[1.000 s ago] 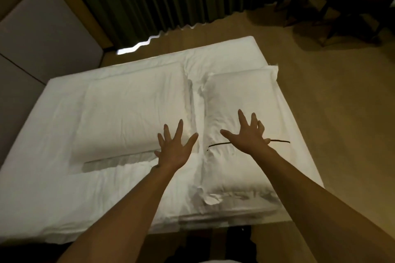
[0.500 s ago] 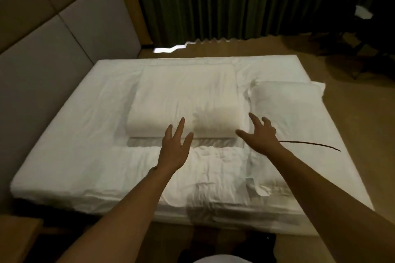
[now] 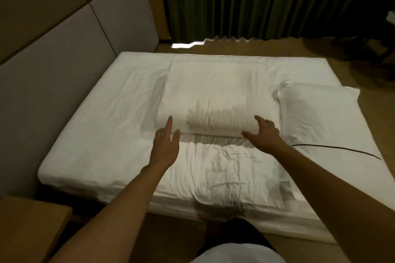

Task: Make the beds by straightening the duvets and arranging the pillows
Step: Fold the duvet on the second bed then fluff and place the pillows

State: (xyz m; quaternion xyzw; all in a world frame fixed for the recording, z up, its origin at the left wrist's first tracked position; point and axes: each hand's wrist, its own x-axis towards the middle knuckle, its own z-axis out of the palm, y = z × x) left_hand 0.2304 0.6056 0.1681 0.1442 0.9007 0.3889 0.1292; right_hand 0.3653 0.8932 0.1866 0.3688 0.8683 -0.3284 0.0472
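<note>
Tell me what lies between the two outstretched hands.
In the head view, between the left hand and right hand lies the near edge of the folded duvet, with rumpled sheet just below.

Dim, warm-toned indoor view with soft grain. The brightest spot is a strip of daylight (image 3: 188, 44) under the dark curtain (image 3: 256, 0) at 12 o'clock. The white bed (image 3: 102, 113) catches muted light from overhead; a feathery shadow (image 3: 205, 117) falls across the folded duvet (image 3: 218, 87). Corners at 1 and 7 o'clock sink into darkness. Wide-angle bending curves the edges; fine detail is slightly soft
</note>
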